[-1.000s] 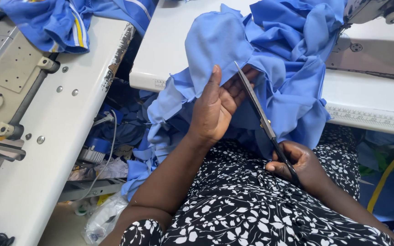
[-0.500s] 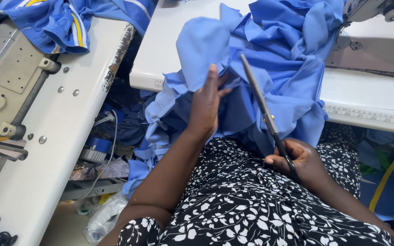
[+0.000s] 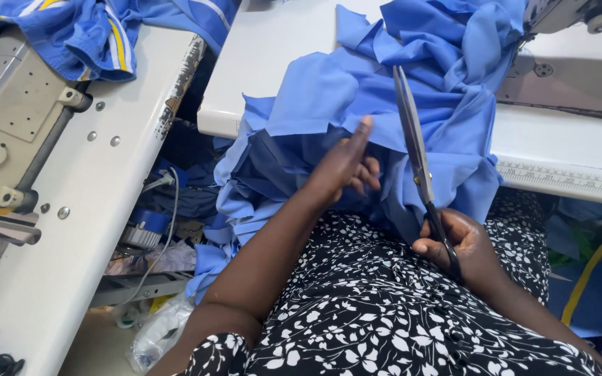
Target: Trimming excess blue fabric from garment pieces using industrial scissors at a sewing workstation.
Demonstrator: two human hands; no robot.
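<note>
A pile of blue fabric (image 3: 384, 104) spills from the white table edge down onto my lap. My left hand (image 3: 346, 167) lies against the cloth with the thumb raised and the fingers partly curled; whether it pinches the fabric I cannot tell. My right hand (image 3: 454, 240) sits low by my lap, gripping the handles of long black scissors (image 3: 412, 139). Their blades are together and point up and away over the fabric.
A white sewing table (image 3: 273, 63) carries the fabric, with a sewing machine (image 3: 580, 56) at the far right and a ruler strip (image 3: 566, 177) on its edge. A second machine table (image 3: 85, 188) stands left, with blue striped cloth (image 3: 106, 31). Scraps and cables fill the gap between.
My left hand has turned from lying flat on the cloth to edge-on with curled fingers. The scissors have tilted more upright and shifted slightly right.
</note>
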